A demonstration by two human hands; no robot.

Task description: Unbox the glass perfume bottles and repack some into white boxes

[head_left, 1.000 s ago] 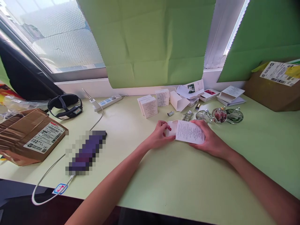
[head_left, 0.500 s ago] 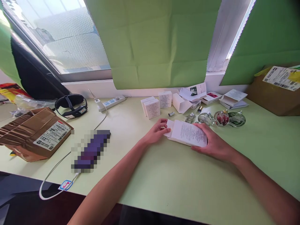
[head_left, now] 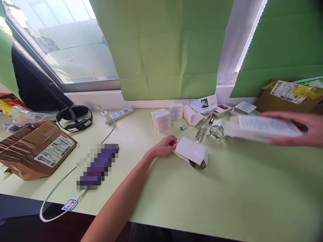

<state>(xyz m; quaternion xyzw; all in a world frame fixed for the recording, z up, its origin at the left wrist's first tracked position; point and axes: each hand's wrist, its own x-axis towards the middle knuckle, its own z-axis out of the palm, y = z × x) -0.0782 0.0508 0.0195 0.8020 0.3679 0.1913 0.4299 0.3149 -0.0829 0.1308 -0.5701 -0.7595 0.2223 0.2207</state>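
At the far left, a torn brown carton (head_left: 47, 151) lies on the pale green table (head_left: 156, 188), with a black headset (head_left: 82, 125) just behind it. A phone (head_left: 97, 168), blurred into blocks, rests at the left of the frame, a white cable (head_left: 46, 201) looping from its lower end. Beyond it, toward the upper left, is a white power strip (head_left: 121, 115). Near the center, small white boxes (head_left: 163, 121) stand upright in a group. Below them, the left hand (head_left: 164, 146) has its fingers curled against the left edge of a folded white card (head_left: 191, 148); whether they pinch it cannot be told. The card lies just right of center, bent over a dark rounded object (head_left: 198, 164) that shows partly beneath its lower edge. Behind it are a silver cap (head_left: 184, 127) and two clear glass bottles (head_left: 216, 132). At the right of the frame, the right hand (head_left: 313, 130) grasps a white printed box (head_left: 267, 126) between thumb and fingers, both blurred. A brown parcel (head_left: 264, 101) sits behind at the upper right.
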